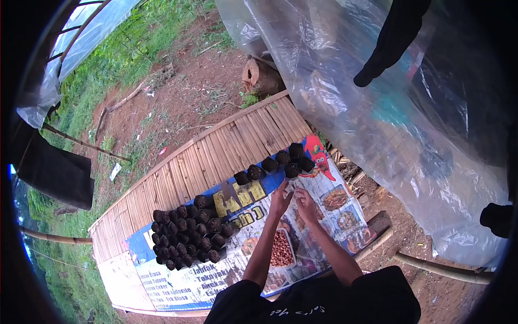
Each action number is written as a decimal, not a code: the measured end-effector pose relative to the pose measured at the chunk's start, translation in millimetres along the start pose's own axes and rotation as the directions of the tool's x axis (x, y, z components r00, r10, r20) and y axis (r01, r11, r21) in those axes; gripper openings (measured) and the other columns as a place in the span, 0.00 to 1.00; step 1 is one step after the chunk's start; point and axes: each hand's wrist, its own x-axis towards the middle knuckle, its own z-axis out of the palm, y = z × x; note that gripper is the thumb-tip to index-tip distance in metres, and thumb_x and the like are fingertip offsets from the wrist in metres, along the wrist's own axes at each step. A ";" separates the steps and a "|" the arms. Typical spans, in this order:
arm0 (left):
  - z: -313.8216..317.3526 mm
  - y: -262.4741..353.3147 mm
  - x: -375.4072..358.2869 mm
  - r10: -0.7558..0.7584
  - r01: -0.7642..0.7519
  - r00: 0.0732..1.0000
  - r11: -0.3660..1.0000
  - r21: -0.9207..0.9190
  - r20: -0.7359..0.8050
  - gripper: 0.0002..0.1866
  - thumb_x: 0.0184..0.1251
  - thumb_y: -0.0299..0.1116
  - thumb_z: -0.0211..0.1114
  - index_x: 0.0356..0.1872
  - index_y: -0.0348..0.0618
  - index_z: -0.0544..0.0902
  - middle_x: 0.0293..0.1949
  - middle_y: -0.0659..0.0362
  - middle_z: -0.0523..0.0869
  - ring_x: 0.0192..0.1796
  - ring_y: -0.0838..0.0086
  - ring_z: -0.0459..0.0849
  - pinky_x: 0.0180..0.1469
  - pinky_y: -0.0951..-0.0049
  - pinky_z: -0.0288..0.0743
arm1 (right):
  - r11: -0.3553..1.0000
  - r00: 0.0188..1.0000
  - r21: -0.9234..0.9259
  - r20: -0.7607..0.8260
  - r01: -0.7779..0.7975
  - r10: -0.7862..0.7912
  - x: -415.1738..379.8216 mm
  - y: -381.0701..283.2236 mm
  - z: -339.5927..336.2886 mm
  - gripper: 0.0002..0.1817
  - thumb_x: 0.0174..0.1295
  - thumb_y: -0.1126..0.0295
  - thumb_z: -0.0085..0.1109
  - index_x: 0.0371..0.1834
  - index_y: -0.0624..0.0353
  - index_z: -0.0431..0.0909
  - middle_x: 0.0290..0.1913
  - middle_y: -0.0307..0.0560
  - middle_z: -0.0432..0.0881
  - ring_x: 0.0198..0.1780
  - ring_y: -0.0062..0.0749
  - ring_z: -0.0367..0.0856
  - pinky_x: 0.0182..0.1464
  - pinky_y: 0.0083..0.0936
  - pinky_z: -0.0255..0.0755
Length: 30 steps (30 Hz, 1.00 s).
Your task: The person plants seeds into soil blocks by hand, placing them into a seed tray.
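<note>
My left hand reaches over the printed banner, fingers stretched toward a black seedling bag, fingertips right at its near side. Close beside it is my right hand, its fingers drawn together; what they hold, if anything, is too small to make out. Several more soil-filled bags stand in a short line at the banner's upper edge. Below my hands, between the forearms, sits a clear plastic tub of reddish-brown seeds, partly covered by my left forearm.
A dense block of black seedling bags stands to the left on the banner. Bamboo slats form the tabletop under it. Clear plastic sheeting hangs at the right, near a cut log. Bamboo poles stick out at the lower right.
</note>
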 end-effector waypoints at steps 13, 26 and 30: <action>-89.8 59.2 -200.0 -0.404 0.334 0.889 0.894 -0.298 -0.217 0.18 0.57 0.32 0.71 0.47 0.37 0.81 0.25 0.63 0.84 0.27 0.82 0.78 0.31 0.80 0.72 | 0.964 0.982 -0.244 0.181 0.101 -0.057 -171.0 11.5 -78.7 0.12 0.54 0.77 0.61 0.43 0.61 0.83 0.32 0.41 0.84 0.30 0.20 0.78 0.35 0.19 0.73; -123.6 49.1 -328.7 -0.532 0.446 0.844 0.768 -0.460 -0.069 0.19 0.64 0.34 0.65 0.53 0.36 0.76 0.37 0.51 0.87 0.36 0.75 0.84 0.37 0.77 0.77 | 0.885 0.938 -0.378 0.310 0.273 -0.157 -228.5 -7.9 -21.7 0.16 0.55 0.82 0.53 0.44 0.55 0.83 0.34 0.45 0.84 0.31 0.24 0.79 0.35 0.20 0.73; -146.3 36.2 -359.3 -0.535 0.504 0.843 0.745 -0.436 0.061 0.23 0.63 0.37 0.67 0.56 0.39 0.74 0.41 0.52 0.86 0.43 0.72 0.84 0.43 0.73 0.76 | 0.654 0.850 -0.544 0.318 0.526 -0.419 -250.9 14.1 5.6 0.18 0.50 0.85 0.50 0.41 0.57 0.83 0.39 0.49 0.84 0.38 0.29 0.81 0.41 0.24 0.73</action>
